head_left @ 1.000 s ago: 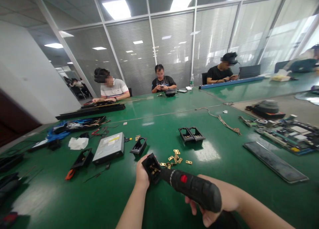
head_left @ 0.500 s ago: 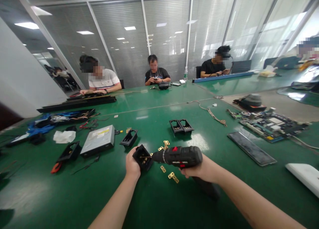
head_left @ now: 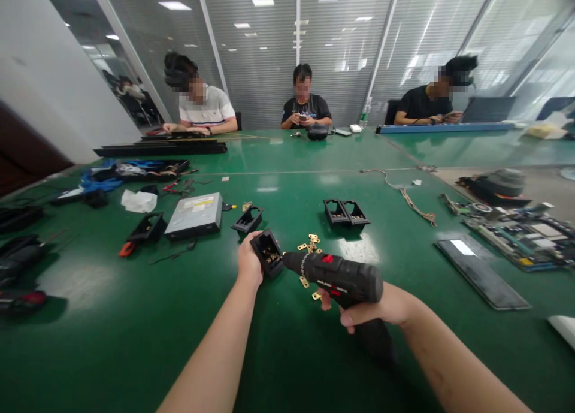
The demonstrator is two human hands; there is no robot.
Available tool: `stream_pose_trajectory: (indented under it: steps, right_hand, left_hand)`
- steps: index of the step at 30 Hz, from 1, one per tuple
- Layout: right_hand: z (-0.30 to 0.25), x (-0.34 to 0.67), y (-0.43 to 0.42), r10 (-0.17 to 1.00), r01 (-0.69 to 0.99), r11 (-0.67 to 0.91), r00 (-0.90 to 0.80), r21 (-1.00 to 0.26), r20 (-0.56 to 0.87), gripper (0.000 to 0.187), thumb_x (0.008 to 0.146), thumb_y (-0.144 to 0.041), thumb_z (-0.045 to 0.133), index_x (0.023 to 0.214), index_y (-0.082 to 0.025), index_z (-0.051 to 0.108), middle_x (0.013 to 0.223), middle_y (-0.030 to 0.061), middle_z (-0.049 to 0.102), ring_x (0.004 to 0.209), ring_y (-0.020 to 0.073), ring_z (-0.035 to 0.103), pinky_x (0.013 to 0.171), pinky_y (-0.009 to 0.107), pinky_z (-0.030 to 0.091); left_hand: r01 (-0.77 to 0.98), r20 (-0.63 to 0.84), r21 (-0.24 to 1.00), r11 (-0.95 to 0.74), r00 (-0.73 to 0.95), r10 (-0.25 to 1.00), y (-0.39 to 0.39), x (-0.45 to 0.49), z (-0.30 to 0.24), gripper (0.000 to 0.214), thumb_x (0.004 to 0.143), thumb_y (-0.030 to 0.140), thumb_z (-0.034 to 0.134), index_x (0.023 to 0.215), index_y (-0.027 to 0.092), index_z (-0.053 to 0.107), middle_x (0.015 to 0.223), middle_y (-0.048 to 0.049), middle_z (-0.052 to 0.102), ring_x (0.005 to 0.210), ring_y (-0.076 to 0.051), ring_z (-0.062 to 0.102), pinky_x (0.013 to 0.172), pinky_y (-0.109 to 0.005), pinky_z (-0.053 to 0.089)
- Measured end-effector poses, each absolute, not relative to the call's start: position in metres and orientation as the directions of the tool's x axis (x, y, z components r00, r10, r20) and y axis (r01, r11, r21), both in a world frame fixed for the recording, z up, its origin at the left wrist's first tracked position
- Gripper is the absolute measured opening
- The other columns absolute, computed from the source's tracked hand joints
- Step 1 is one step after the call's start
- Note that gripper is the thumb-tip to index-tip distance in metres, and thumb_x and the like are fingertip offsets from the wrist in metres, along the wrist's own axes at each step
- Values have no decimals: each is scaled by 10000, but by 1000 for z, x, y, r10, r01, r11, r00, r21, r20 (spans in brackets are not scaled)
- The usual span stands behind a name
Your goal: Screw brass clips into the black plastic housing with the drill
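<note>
My left hand (head_left: 250,263) grips a small black plastic socket housing (head_left: 268,252) with brass contacts inside, held just above the green table (head_left: 135,317). My right hand (head_left: 377,308) is wrapped round the handle of a black electric screwdriver (head_left: 336,275) with a red button. Its bit points left into the housing's opening. Several small brass plates (head_left: 309,243) lie scattered on the table right behind the housing and under the screwdriver.
More black housings lie nearby: a pair (head_left: 345,212), one (head_left: 247,219) and another (head_left: 147,227). A grey optical drive (head_left: 194,215) sits at left. Circuit boards (head_left: 516,230) and a dark panel (head_left: 480,272) are at right. Three people (head_left: 304,104) sit at the far side.
The view has swung to the left and tilted down. My hands stayed together on the housing and screwdriver; the screwdriver now points up-left, with its body lower at the right.
</note>
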State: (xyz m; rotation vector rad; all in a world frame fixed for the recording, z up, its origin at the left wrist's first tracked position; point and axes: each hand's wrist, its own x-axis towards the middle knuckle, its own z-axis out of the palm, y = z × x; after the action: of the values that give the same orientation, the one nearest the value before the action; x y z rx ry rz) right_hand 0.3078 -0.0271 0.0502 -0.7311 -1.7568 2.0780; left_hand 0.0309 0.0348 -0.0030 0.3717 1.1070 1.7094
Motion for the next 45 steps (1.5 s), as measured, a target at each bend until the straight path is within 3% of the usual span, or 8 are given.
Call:
stream_pose_trajectory:
  steps: [6, 10, 13, 19, 25, 30, 39, 45]
  right_hand:
    - [72, 304, -24, 543, 126, -7, -833, -992, -109, 505, 559, -159, 934, 990, -159, 672, 855, 7, 657, 761, 172, 636, 694, 286, 546]
    - [91, 285, -28, 603, 178, 149, -796, -973, -53, 478, 568, -180, 929, 965, -164, 662, 857, 13, 673, 769, 194, 648, 661, 284, 536]
    - [97, 267, -34, 607, 142, -98, -776, -985, -172, 379, 666, -266, 896, 925, -154, 644, 810, 16, 658, 643, 169, 669, 577, 275, 545]
    - [105, 234, -42, 624, -61, -489, -722, -870, -300, 576, 655, -283, 912, 1147, -201, 624, 737, -43, 612, 540, 144, 671, 481, 232, 543]
    - [134, 234, -30, 652, 49, -384, -692, -922, -308, 705, 656, -238, 907, 1277, -189, 578, 865, 14, 680, 596, 152, 678, 540, 265, 580]
    - [136, 242, -29, 716, 68, -141, -682, -988, -149, 911, 678, -227, 903, 1469, -215, 452, 940, 64, 716, 794, 219, 711, 681, 324, 598]
    - [94, 240, -28, 666, -154, -258, -744, -954, -61, 1232, 624, -115, 926, 1592, -324, 194, 1158, 90, 692, 1050, 284, 686, 867, 458, 578]
    - [95, 245, -27, 629, -142, -314, -772, -939, -94, 1322, 593, -40, 925, 1598, -359, 127, 1153, 97, 688, 920, 236, 704, 785, 401, 589]
  left_hand:
    - [-713, -369, 701, 16, -343, 864, 39, 36, 8, 304, 800, 419, 553, 761, 138, 662, 630, -95, 687, 542, -243, 677, 514, -353, 548]
    - [-809, -349, 584, -73, -331, 877, 42, 29, 8, 291, 771, 389, 524, 732, 146, 679, 673, -105, 705, 609, -242, 695, 562, -349, 561]
    - [-833, -371, 544, -100, -346, 861, 46, 23, 9, 287, 759, 371, 516, 753, 146, 694, 695, -105, 713, 634, -241, 701, 601, -361, 571]
    - [-827, -333, 547, -126, -353, 874, 51, 14, 12, 339, 782, 382, 477, 744, 126, 697, 642, -107, 684, 583, -235, 673, 602, -369, 560]
    - [-809, -303, 568, -151, -376, 876, 53, 13, 11, 318, 776, 391, 467, 724, 156, 674, 637, -84, 671, 579, -233, 665, 583, -363, 544]
    - [-802, -302, 585, -122, -355, 885, 54, 19, 8, 331, 760, 411, 499, 731, 138, 683, 642, -99, 666, 580, -239, 669, 575, -355, 532]
    - [-806, -303, 574, -144, -372, 878, 56, 10, 14, 293, 761, 380, 479, 724, 159, 668, 652, -88, 661, 575, -239, 656, 573, -383, 553]
    - [-762, -273, 638, -113, -361, 892, 56, 12, 16, 303, 740, 388, 500, 700, 147, 679, 620, -93, 655, 542, -239, 645, 534, -369, 544]
